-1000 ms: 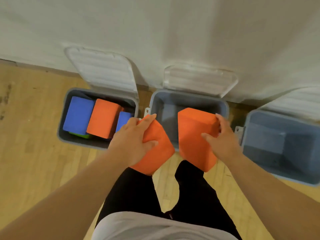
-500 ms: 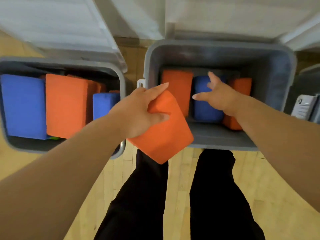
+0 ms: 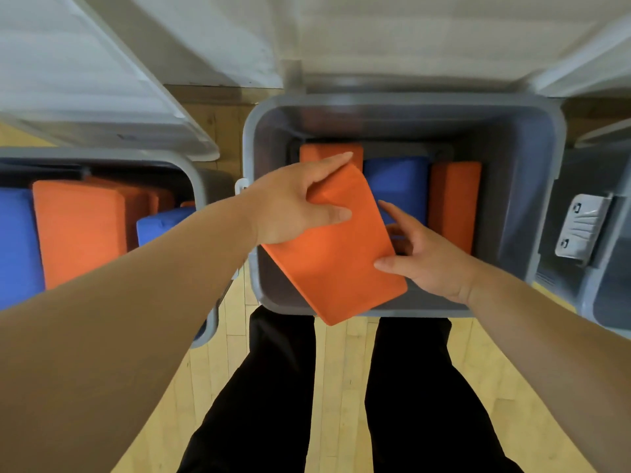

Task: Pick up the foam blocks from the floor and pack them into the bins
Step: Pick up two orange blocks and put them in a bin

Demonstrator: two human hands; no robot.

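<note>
Over the near half of the middle bin [image 3: 512, 138], you carry the held block [image 3: 341, 254] in both hands. Its broad orange face is turned up.

Findings:
- Your left hand [image 3: 293, 209] grips the block's far end, thumb across the top face and fingers curled over the far edge.
- Your right hand [image 3: 426, 261] pinches the long edge on the bin's right side. The thumb lies on the top face and the fingers are tucked beneath, with the index finger straighter than the rest.
- The block's long axis runs on a diagonal, from the bin's far left toward its near right. Its near corner overhangs the bin's near rim, above the floor [image 3: 345, 349].
- Three blocks already stand against the bin's far wall: a rear orange block [image 3: 327, 151] on the left, a blue block [image 3: 399, 179] in the middle and an end orange block [image 3: 454, 199] on the right.
- Bare bin bottom shows only along the near wall, directly under your load.

Assessment: the open strip runs from side to side, and your block lies skewed across it. Your right hand sits nearer the gap and is better placed to swing the near end inward. Until you square the long axis with the near wall, I judge that the overhanging corner may catch the rim on the way down.
</note>
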